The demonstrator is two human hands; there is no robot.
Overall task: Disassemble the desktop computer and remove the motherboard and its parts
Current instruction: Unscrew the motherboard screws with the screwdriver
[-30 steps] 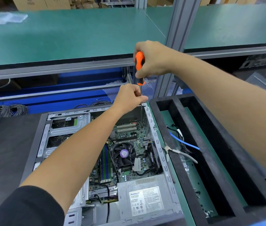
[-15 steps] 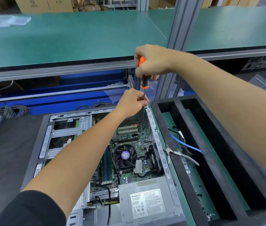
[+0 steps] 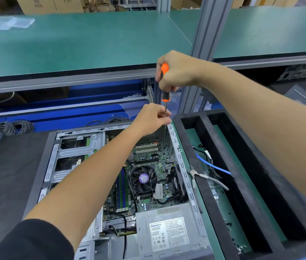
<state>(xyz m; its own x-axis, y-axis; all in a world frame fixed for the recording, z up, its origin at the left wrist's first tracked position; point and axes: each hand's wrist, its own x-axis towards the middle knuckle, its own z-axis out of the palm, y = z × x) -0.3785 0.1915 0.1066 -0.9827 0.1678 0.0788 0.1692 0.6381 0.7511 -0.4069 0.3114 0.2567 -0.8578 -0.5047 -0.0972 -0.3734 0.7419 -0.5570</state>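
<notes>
An open desktop case (image 3: 54, 166) lies flat in front of me. Inside it I see the green motherboard (image 3: 148, 156), a black CPU fan (image 3: 142, 178), memory sticks (image 3: 122, 190) and a grey power supply (image 3: 167, 233). My right hand (image 3: 178, 72) grips the orange and black handle of a screwdriver (image 3: 165, 96) held upright. Its thin shaft runs down into the case's far right corner. My left hand (image 3: 152, 117) pinches that shaft just above the case rim. The tip is hidden.
A black foam tray (image 3: 191, 156) with long slots stands right of the case and holds a blue cable (image 3: 212, 166), a grey cable and small screws. A green shelf (image 3: 73, 44) overhangs the back, with an aluminium post (image 3: 203, 34). Coiled wires (image 3: 13, 126) lie at the left.
The screwdriver and both hands have lowered slightly toward the case corner. My right hand has shifted its hold on the handle, and my left hand stays on the shaft.
</notes>
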